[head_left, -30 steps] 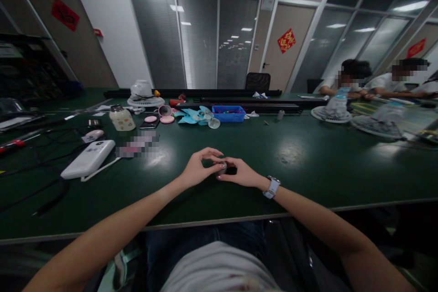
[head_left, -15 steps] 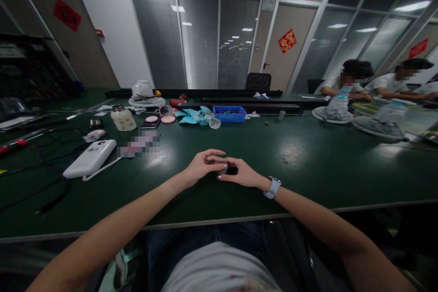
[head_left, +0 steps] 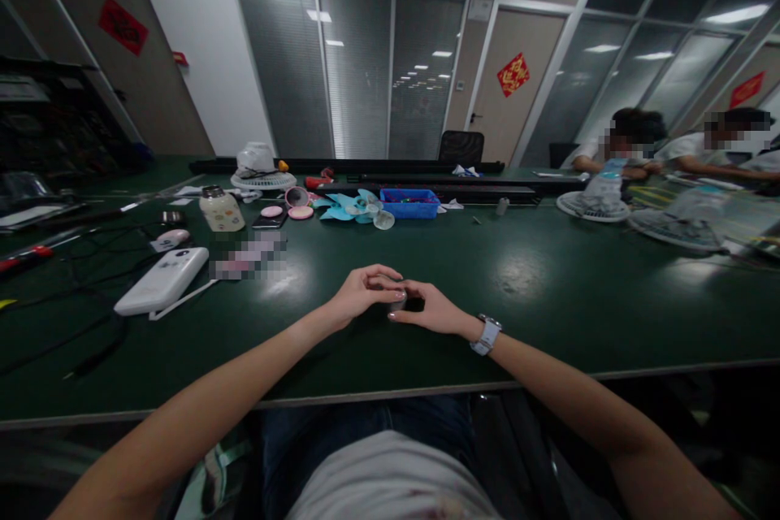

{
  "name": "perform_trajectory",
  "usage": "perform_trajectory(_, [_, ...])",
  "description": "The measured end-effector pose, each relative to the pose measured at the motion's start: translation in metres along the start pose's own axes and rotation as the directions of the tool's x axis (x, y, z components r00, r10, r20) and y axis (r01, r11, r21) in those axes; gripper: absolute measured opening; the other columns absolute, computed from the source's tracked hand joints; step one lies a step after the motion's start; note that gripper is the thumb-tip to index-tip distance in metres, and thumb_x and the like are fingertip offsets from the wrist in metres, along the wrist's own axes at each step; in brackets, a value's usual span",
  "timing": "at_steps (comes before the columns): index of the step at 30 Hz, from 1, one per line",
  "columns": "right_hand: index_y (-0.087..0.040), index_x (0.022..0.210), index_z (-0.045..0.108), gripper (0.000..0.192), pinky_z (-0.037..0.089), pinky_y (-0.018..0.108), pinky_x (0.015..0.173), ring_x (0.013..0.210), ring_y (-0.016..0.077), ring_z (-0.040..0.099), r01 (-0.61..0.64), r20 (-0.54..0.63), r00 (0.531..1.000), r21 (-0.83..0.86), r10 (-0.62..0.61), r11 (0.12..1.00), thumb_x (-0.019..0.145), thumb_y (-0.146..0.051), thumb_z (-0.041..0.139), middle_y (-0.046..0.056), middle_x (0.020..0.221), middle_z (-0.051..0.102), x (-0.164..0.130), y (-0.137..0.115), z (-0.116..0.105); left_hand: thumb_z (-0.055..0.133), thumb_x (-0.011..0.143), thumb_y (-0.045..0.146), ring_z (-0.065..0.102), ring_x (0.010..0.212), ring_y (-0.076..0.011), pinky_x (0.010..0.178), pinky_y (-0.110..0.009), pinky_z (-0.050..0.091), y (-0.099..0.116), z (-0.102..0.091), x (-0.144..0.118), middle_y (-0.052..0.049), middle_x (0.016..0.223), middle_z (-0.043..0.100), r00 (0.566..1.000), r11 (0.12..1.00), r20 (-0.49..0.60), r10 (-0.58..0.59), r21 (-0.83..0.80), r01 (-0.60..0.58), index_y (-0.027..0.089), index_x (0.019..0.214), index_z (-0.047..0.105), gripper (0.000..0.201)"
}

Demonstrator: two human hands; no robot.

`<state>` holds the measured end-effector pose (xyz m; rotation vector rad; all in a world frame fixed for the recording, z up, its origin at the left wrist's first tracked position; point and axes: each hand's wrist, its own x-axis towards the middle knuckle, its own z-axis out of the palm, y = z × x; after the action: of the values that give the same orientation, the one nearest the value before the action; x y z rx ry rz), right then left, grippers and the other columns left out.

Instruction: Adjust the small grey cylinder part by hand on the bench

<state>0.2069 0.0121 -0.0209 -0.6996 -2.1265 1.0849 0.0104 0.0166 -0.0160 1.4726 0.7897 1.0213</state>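
Both hands meet over the green table, around a small grey cylindrical piece. My left hand has its thumb and fingers closed on the top of the piece. From the other side, my right hand curls its thumb and fingers about the same piece, and a watch sits on that wrist. Fingers cover most of the piece, so its exact kind does not show. A similar small grey cylinder stands farther back on the table.
A blue bin, turquoise fan blades and a patterned bottle stand at the back. A white power bank and dark cables lie left. On the right are fan parts; beyond them, other people sit working.
Both hands keep nearly the same place and grip around the small grey piece. The whole view has shifted very slightly.
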Motion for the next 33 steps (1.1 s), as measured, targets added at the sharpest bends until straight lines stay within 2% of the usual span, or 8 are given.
perform_trajectory(7, [-0.014,0.113,0.063,0.043,0.051,0.041,0.094,0.1,0.0221,0.066,-0.018,-0.018,1.0,-0.007,0.018,1.0,0.076,-0.033,0.077,0.009,0.109,0.069,0.0,-0.001,0.0,0.084,0.068,0.029,0.073,0.094,-0.0271,0.088,-0.042,0.054,0.007,-0.003,-0.001,-0.009,0.093,0.078,0.987,0.982,-0.099,0.123,0.157,-0.107,0.016,0.095,0.063,0.037])
perform_trajectory(10, [-0.016,0.117,0.063,0.045,0.05,0.041,0.097,0.102,0.0215,0.066,-0.024,-0.005,1.0,-0.002,0.024,1.0,0.077,-0.032,0.076,0.008,0.112,0.069,0.0,-0.003,-0.001,0.081,0.07,0.032,0.072,0.098,-0.0273,0.089,-0.042,0.053,0.009,-0.018,0.004,-0.01,0.1,0.077,0.975,0.965,-0.153,0.159,0.23,-0.122,0.017,0.098,0.06,0.038])
perform_trajectory(12, [-0.017,0.118,0.063,0.046,0.05,0.042,0.098,0.103,0.0215,0.065,-0.029,-0.002,1.0,0.0,0.029,1.0,0.077,-0.031,0.076,0.008,0.114,0.068,0.0,-0.005,-0.001,0.082,0.069,0.031,0.072,0.096,-0.0274,0.091,-0.043,0.052,0.007,-0.032,0.007,-0.01,0.096,0.078,0.973,0.949,-0.165,0.161,0.296,-0.107,0.017,0.097,0.061,0.038])
perform_trajectory(16, [-0.017,0.119,0.063,0.046,0.049,0.042,0.099,0.104,0.0218,0.065,-0.036,-0.002,0.999,-0.003,0.036,0.999,0.076,-0.031,0.076,0.008,0.115,0.068,0.0,-0.007,-0.002,0.084,0.065,0.029,0.073,0.09,-0.0295,0.092,-0.048,0.049,-0.001,-0.058,0.013,-0.009,0.084,0.079,0.983,0.907,-0.138,0.118,0.418,-0.051,0.016,0.097,0.063,0.039])
perform_trajectory(19, [-0.017,0.119,0.063,0.047,0.05,0.041,0.098,0.104,0.0218,0.065,-0.04,-0.003,0.999,-0.004,0.04,0.999,0.076,-0.03,0.076,0.008,0.115,0.068,0.0,-0.006,-0.002,0.084,0.063,0.029,0.074,0.088,-0.0295,0.092,-0.049,0.048,-0.008,-0.069,0.015,-0.008,0.082,0.079,0.993,0.879,-0.089,0.076,0.476,-0.025,0.016,0.095,0.066,0.04])
perform_trajectory(26, [-0.018,0.121,0.062,0.049,0.049,0.041,0.099,0.105,0.0215,0.066,-0.047,-0.016,0.999,0.006,0.048,0.999,0.076,-0.031,0.077,0.008,0.116,0.069,-0.001,-0.006,-0.002,0.086,0.057,0.029,0.071,0.099,-0.028,0.095,-0.044,0.048,-0.01,-0.075,0.018,-0.008,0.098,0.077,0.999,0.843,-0.027,0.045,0.538,-0.023,0.019,0.095,0.07,0.042])
perform_trajectory(29, [-0.019,0.123,0.062,0.053,0.049,0.042,0.1,0.105,0.0213,0.066,-0.06,-0.042,0.997,0.005,0.06,0.998,0.074,-0.032,0.078,0.007,0.116,0.069,-0.001,-0.007,-0.005,0.086,0.057,0.029,0.071,0.099,-0.0288,0.094,-0.044,0.049,-0.008,-0.074,0.017,-0.008,0.096,0.078,0.999,0.839,-0.024,0.027,0.544,-0.009,0.019,0.094,0.07,0.041])
perform_trajectory(33, [-0.017,0.117,0.066,0.051,0.051,0.041,0.097,0.1,0.0217,0.068,-0.08,-0.066,0.995,0.003,0.08,0.997,0.07,-0.034,0.08,0.008,0.11,0.072,0.0,-0.006,-0.009,0.083,0.061,0.029,0.074,0.089,-0.028,0.087,-0.041,0.053,-0.007,-0.07,0.015,-0.007,0.09,0.079,0.999,0.845,-0.035,0.023,0.536,-0.001,0.019,0.09,0.071,0.032])
